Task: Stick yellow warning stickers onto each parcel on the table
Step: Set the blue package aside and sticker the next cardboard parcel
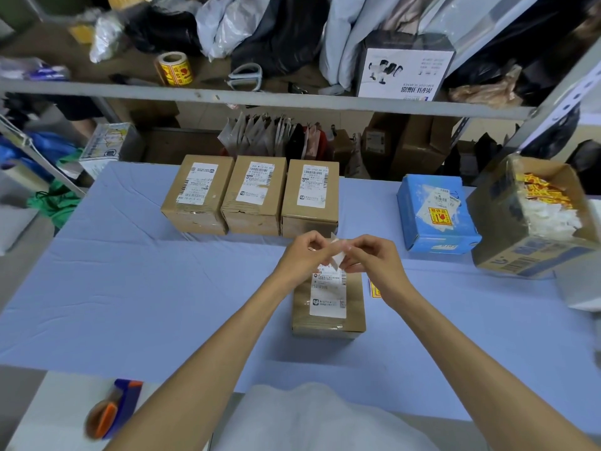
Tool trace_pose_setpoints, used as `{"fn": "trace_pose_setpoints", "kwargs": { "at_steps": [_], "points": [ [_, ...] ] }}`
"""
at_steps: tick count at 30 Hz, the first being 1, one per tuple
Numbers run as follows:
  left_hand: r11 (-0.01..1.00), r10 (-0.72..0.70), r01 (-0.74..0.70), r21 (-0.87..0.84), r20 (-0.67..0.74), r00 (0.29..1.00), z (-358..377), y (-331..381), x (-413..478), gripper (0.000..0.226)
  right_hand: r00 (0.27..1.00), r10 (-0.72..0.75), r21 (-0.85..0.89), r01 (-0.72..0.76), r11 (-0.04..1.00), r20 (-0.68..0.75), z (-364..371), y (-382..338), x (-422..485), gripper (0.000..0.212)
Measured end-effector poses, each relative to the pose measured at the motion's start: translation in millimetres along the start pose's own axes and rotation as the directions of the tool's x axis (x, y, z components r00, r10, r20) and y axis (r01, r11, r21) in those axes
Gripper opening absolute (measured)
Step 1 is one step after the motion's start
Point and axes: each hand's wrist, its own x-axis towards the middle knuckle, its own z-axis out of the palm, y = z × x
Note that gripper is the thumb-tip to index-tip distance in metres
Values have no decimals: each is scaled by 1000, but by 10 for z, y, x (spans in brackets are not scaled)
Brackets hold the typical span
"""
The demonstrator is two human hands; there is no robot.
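The left hand and right hand meet in mid-air, each pinching one small white slip between thumb and fingertips. Right beneath them a brown parcel lies on the tabletop, with a yellow sticker just beside its right edge. Three more parcels stand in a row behind. At the right, a blue parcel bears a yellow label, next to an open carton.

**What else we see on the bench**

Nearer us, well left of our left hand, we see a blurred blue-and-orange tape dispenser. Well beyond both hands, grey scissors lie on the shelf. Beyond our right hand a white printed box stands there too.
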Motion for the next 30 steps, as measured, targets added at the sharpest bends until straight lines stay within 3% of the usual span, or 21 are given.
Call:
{"fn": "trace_pose_setpoints", "kwargs": {
  "at_steps": [5, 15, 20, 24, 30],
  "points": [
    [997, 56, -57, 61, 30, 998, 42, -33, 55, 28, 999, 41, 52, -43, 998, 35, 36, -11, -23, 10],
    [998, -68, 67, 20, 2, 998, -125, -181, 99, 12, 948, 256, 136, -233, 963, -189, -104, 92, 71, 11],
    [982, -57, 66, 178, -51, 997, -88, -168, 90, 25, 947, 255, 89, -242, 966, -194, -66, 122, 92, 7],
    [961, 65, -47, 272, -59, 996, -71, -196, 82, 40, 948, 245, 36, -243, 969, -202, -43, 151, 107, 8],
    [956, -59, 73, 283, -57, 997, -27, -223, 71, 23, 953, 222, -13, -229, 973, -209, -34, 158, 116, 8]
  ]
}}
